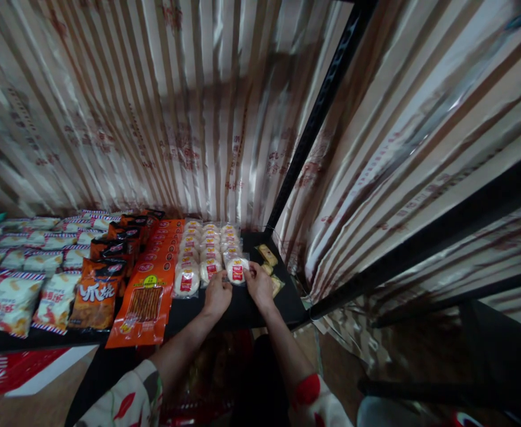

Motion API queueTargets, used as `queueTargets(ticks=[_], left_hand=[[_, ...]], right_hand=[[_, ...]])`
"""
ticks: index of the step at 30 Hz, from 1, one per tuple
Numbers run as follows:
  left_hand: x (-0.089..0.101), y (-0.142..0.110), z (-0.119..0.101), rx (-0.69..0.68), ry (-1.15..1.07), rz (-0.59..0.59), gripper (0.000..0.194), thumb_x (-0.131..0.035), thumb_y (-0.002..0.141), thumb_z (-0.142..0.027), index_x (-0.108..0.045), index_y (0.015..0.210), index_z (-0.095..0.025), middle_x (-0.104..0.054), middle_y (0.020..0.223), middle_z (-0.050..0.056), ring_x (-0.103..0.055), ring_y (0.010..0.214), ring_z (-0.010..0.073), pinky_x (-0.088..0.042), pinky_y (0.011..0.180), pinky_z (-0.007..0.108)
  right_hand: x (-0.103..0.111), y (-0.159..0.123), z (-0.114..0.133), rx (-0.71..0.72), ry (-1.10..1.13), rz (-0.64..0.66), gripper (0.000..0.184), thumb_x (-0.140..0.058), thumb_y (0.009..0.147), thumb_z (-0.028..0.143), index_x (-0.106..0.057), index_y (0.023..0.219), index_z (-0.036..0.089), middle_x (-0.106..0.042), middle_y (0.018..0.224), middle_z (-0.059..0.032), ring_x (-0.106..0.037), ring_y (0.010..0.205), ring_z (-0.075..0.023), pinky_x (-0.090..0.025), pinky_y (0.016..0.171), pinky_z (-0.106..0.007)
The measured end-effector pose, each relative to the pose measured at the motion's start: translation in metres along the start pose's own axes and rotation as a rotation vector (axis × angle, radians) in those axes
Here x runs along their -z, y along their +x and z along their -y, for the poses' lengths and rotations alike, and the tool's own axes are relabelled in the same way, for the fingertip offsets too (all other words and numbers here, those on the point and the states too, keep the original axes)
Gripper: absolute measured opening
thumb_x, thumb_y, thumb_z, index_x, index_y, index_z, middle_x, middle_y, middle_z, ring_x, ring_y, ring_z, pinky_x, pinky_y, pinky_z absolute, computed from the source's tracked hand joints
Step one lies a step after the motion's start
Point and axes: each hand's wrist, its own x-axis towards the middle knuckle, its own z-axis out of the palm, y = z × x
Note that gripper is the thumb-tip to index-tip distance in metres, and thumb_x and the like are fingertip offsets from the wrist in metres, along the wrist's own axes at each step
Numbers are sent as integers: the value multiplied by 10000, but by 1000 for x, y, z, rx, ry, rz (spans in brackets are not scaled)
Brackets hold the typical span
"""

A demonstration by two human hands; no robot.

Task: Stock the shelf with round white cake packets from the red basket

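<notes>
Between my hands lies a round white cracker in a clear wrapper (237, 271) with a red label, at the front of the rightmost column of such packs. My right hand (260, 286) pinches its right edge. My left hand (218, 295) is closed at its lower left edge, thumb and fingertips against the wrapper. Two more columns of the same round packs (187, 280) stand to the left, overlapping row behind row. Just right of my right hand are several small yellowish packets (267, 255), partly hidden by it.
Left of the round packs lie flat orange snack bags (147, 296), dark orange chip bags (96, 296) and rows of white snack bags (16, 302). All rest on a black shelf (293, 296). A black upright post (311, 145) and striped plastic sheeting (153, 107) bound it. A red basket (6, 370) sits below.
</notes>
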Motion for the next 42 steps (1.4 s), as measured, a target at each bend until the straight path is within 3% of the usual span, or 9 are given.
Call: queueTargets(ticks=[7, 13, 23, 28, 34, 42], left_hand=[[0, 8, 5, -22, 35, 7, 383, -467, 715, -85, -573, 1082, -120, -628, 1074, 123, -575, 996, 205, -405, 905, 321], [2, 8, 9, -45, 101, 25, 407, -469, 722, -99, -564, 1118, -87, -602, 1136, 158, -564, 1035, 222, -383, 941, 326], [-2, 3, 9, -60, 221, 17, 401, -435, 754, -100, -540, 1141, -96, -619, 1116, 122, -568, 1027, 182, -400, 936, 295], [-6, 2, 15, -99, 241, -31, 392, -429, 743, -76, -545, 1117, -94, -613, 1116, 118, -566, 1027, 178, -397, 956, 300], [-9, -1, 14, -193, 258, -32, 408, -417, 708, -42, -548, 1091, -87, -596, 1104, 116, -564, 1000, 171, -419, 943, 296], [-6, -9, 6, -161, 298, 29, 433, -403, 730, -72, -534, 1143, -73, -448, 1309, 134, -473, 1160, 198, -359, 1011, 290]], right_hand=[[-3, 6, -1, -18, 5, 35, 252, -479, 800, 268, -619, 985, 167, -681, 831, -46, -628, 708, -150, -453, 653, -238], [-6, 6, -3, -11, -165, 50, 257, -463, 825, 312, -621, 1002, 214, -683, 882, -49, -626, 776, -185, -433, 652, -262], [-6, 5, 11, -7, -366, 92, 318, -398, 866, 299, -588, 1092, 183, -647, 986, -66, -577, 917, -173, -390, 760, -238], [-8, 3, 11, 12, -391, 64, 322, -404, 866, 314, -578, 1098, 176, -633, 979, -84, -560, 949, -201, -392, 777, -263], [-7, -4, 14, 43, -390, 68, 403, -447, 847, 288, -457, 1233, 173, -589, 1034, -95, -583, 884, -190, -415, 714, -255], [-15, -15, 7, 93, -357, 103, 336, -422, 848, 203, -492, 1174, 165, -559, 1005, -94, -580, 833, -164, -431, 693, -239]])
